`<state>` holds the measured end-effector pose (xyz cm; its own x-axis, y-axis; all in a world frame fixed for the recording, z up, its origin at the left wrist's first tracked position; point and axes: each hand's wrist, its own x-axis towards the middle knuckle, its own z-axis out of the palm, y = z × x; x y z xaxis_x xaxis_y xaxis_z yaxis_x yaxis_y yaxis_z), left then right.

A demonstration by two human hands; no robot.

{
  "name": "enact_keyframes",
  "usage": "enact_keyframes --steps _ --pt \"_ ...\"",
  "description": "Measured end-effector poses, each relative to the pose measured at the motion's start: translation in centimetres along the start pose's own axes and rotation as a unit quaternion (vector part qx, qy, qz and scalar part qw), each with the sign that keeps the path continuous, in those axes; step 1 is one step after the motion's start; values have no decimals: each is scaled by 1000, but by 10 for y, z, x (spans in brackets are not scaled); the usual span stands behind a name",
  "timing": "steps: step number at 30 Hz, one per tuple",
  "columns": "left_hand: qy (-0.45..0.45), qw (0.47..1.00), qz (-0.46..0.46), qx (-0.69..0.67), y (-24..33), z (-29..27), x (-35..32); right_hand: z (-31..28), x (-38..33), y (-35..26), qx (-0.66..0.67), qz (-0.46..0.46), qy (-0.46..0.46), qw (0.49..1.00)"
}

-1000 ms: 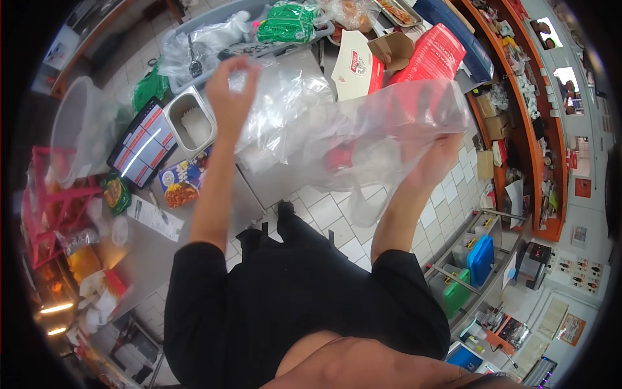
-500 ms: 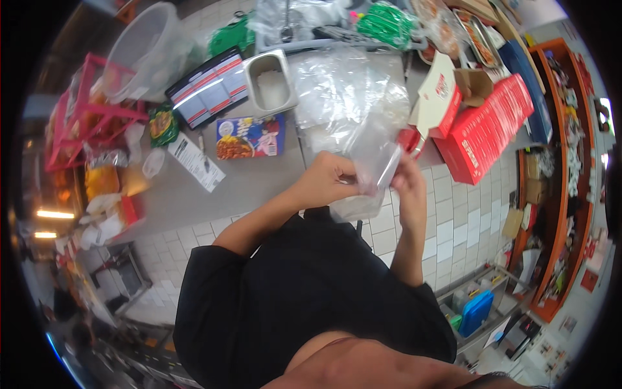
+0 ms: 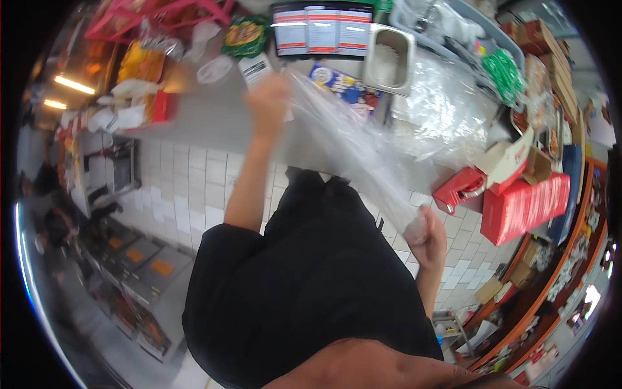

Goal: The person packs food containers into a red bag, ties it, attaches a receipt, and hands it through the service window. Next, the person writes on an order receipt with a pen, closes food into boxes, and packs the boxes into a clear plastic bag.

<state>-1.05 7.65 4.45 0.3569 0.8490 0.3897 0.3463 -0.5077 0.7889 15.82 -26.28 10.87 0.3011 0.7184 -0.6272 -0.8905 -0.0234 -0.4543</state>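
Observation:
A clear plastic bag (image 3: 355, 139) hangs stretched slantwise between my two hands, in front of my body and partly over the counter. My left hand (image 3: 267, 107), smeared by motion, is closed on its upper left end, above the white paper slip (image 3: 254, 67). At the lower right end, my right hand (image 3: 431, 241) grips the bunched plastic with its fingers wrapped round it. Behind the bag lies a blue printed packet (image 3: 343, 89), partly covered by it. A pile of flat clear bags (image 3: 447, 107) rests on the counter to the right.
A tablet screen (image 3: 322, 31) and a metal container (image 3: 391, 59) with white contents stand at the back of the grey counter (image 3: 201, 120). A red tape dispenser (image 3: 461, 189) and red carton (image 3: 526, 209) are at the right. A green packet (image 3: 245, 35) lies at the back left.
My hands have moved far apart, the left up and leftward, the right downward, drawing the bag out long between them. The view has turned toward the left.

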Motion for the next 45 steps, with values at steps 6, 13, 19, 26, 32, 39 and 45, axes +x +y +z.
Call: enact_keyframes --steps 6,13,19,26,32,39,45 --pt "-198 948 201 146 16 -31 -23 51 37 12 -543 -32 -93 834" --pt "-412 907 37 -80 23 -11 -69 157 60 -16 -844 -456 138 246" --pt "-333 729 -396 -449 3 -76 -59 119 126 105 -755 -210 2 621" --pt "-202 970 -92 98 -55 -163 -17 113 125 202 -778 201 69 592" --pt "-538 761 -355 73 -91 -57 -45 115 140 146 -856 -62 131 496" --pt "-554 735 107 377 -142 -24 -98 73 180 146 -887 36 57 457" --pt "-527 744 67 406 -92 -38 -89 198 232 66 -795 -317 -203 476"
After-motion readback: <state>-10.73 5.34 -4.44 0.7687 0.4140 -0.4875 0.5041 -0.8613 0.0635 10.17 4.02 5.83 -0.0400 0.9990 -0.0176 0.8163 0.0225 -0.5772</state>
